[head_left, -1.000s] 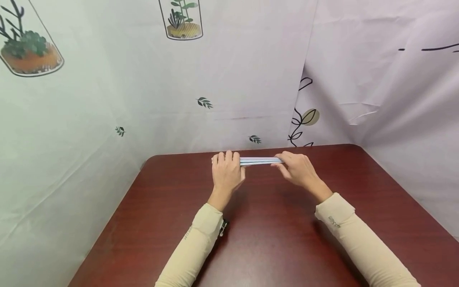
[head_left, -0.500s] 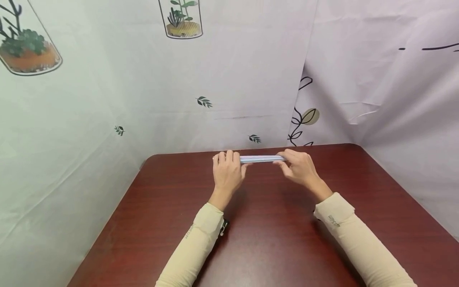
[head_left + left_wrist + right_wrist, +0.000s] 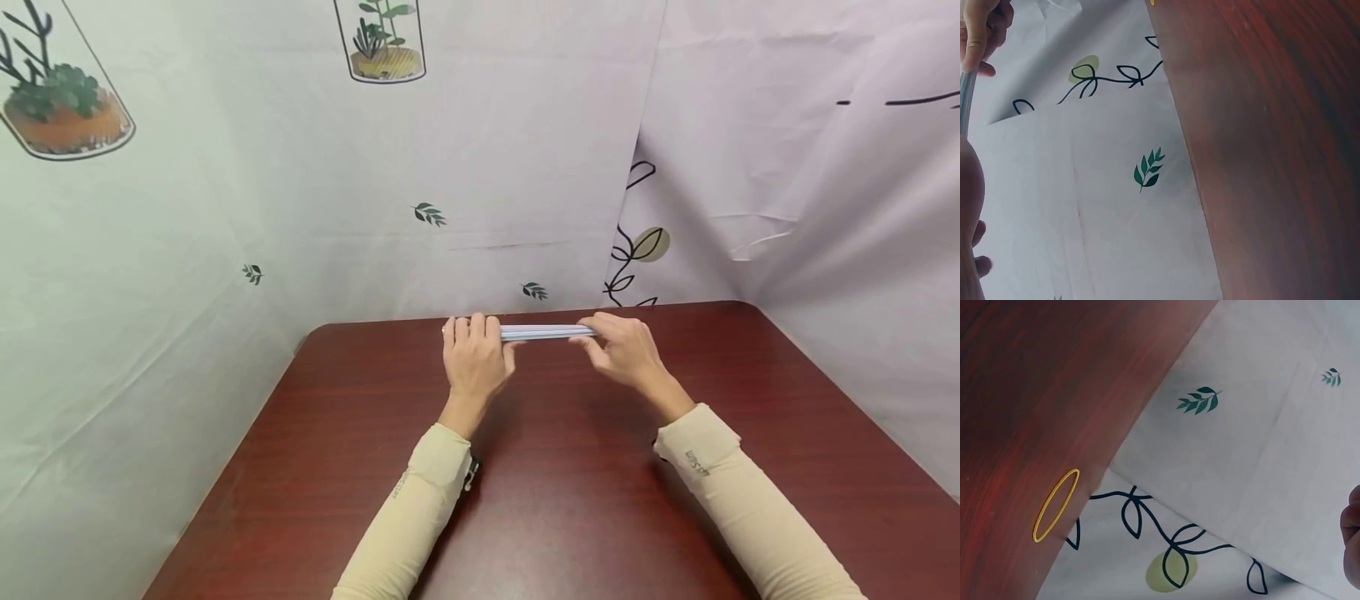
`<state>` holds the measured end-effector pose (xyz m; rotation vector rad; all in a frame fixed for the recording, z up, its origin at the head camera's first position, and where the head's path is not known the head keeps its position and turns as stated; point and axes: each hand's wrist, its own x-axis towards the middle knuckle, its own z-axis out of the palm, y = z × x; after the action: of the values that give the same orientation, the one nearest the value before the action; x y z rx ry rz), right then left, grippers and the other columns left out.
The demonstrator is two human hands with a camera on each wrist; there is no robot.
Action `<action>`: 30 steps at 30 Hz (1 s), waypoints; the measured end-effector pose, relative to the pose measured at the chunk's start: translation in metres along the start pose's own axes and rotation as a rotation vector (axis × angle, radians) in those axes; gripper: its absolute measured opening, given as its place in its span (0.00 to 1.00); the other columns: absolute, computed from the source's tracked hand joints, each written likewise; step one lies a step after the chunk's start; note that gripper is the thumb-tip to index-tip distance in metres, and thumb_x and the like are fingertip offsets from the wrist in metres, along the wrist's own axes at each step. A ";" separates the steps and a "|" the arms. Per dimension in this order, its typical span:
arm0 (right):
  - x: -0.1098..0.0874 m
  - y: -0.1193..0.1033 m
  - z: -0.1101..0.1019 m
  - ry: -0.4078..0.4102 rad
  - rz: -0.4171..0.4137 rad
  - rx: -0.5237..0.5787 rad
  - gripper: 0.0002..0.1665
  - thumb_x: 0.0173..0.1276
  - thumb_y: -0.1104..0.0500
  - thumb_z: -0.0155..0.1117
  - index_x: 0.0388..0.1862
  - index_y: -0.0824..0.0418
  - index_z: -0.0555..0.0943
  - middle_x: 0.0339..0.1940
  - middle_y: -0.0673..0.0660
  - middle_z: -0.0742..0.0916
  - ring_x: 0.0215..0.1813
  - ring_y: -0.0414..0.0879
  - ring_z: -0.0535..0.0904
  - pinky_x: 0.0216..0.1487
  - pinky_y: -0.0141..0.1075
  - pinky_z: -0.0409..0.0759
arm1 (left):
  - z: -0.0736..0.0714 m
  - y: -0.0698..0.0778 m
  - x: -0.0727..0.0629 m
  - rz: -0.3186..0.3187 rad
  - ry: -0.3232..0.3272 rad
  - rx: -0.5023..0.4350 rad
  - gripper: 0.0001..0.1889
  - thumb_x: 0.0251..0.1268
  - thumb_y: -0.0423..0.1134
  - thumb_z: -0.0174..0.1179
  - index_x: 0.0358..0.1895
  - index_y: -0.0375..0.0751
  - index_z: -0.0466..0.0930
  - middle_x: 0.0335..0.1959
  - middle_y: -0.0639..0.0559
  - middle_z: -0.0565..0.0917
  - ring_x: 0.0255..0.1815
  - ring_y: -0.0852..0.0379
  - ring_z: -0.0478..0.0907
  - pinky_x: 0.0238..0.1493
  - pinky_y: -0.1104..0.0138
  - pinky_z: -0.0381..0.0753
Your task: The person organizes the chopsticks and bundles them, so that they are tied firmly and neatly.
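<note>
A slim bundle of pale blue and lilac sticks [image 3: 546,332] is held level above the far part of the table, stretching between both hands. My left hand [image 3: 474,360] grips its left end, fingers over the top and thumb below. At the right end my right hand [image 3: 624,348] pinches the bundle between thumb and fingers. The left wrist view catches a greyish length of the sticks [image 3: 966,103] at its left edge. A yellow rubber band [image 3: 1055,505] lies on the table near the far edge in the right wrist view. The stick ends are hidden by my hands.
The dark red-brown table [image 3: 555,483] has rounded far corners. White cloth walls [image 3: 480,167] with printed leaves and plants stand close behind it and along its sides. A small dark device [image 3: 471,473] sits at my left wrist.
The sticks now lie closer together, with the gaps at their right end narrowed. Both hands keep their hold and have shifted only slightly.
</note>
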<state>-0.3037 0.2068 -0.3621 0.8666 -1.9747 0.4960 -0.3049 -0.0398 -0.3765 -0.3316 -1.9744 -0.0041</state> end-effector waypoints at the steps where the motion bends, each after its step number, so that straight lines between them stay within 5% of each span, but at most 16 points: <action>1: 0.000 0.000 0.000 -0.004 0.003 0.001 0.14 0.64 0.49 0.68 0.33 0.59 0.84 0.18 0.48 0.74 0.17 0.35 0.61 0.15 0.33 0.59 | 0.000 0.000 0.000 0.000 0.004 0.002 0.26 0.62 0.64 0.53 0.32 0.40 0.76 0.31 0.46 0.77 0.36 0.44 0.73 0.53 0.53 0.72; 7: 0.000 0.001 -0.005 -0.048 0.049 -0.009 0.12 0.53 0.57 0.76 0.35 0.57 0.85 0.19 0.47 0.74 0.18 0.37 0.64 0.17 0.35 0.62 | 0.001 -0.001 0.002 0.039 0.048 -0.030 0.25 0.61 0.63 0.54 0.30 0.41 0.75 0.29 0.47 0.76 0.33 0.45 0.72 0.43 0.54 0.71; 16: -0.002 0.006 -0.012 -0.164 0.126 0.003 0.18 0.53 0.55 0.78 0.43 0.57 0.87 0.29 0.49 0.86 0.23 0.40 0.73 0.24 0.39 0.72 | 0.001 -0.003 0.003 0.080 0.044 -0.059 0.25 0.64 0.63 0.51 0.29 0.41 0.74 0.28 0.48 0.75 0.32 0.47 0.73 0.40 0.55 0.70; 22: 0.001 0.014 -0.025 -0.285 0.298 0.172 0.17 0.58 0.55 0.76 0.46 0.57 0.87 0.31 0.51 0.87 0.25 0.40 0.74 0.29 0.36 0.72 | 0.003 -0.007 0.007 0.072 0.018 -0.076 0.24 0.63 0.62 0.54 0.30 0.42 0.76 0.28 0.48 0.77 0.33 0.47 0.75 0.41 0.55 0.71; 26: 0.000 0.021 -0.033 -0.291 0.369 0.286 0.14 0.61 0.57 0.73 0.46 0.59 0.87 0.20 0.50 0.83 0.20 0.37 0.71 0.23 0.30 0.69 | 0.003 -0.011 0.008 0.057 0.000 -0.073 0.23 0.63 0.61 0.54 0.31 0.41 0.76 0.28 0.48 0.77 0.35 0.47 0.75 0.44 0.54 0.72; 30: -0.006 0.031 -0.038 -0.275 0.510 0.409 0.13 0.69 0.59 0.65 0.49 0.66 0.85 0.22 0.58 0.84 0.21 0.43 0.75 0.23 0.30 0.73 | 0.002 -0.014 0.006 0.057 -0.027 -0.061 0.24 0.64 0.62 0.53 0.31 0.41 0.77 0.28 0.47 0.77 0.36 0.47 0.76 0.46 0.54 0.72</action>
<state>-0.3024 0.2538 -0.3473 0.6895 -2.4023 1.1575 -0.3122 -0.0516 -0.3694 -0.4297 -1.9938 -0.0240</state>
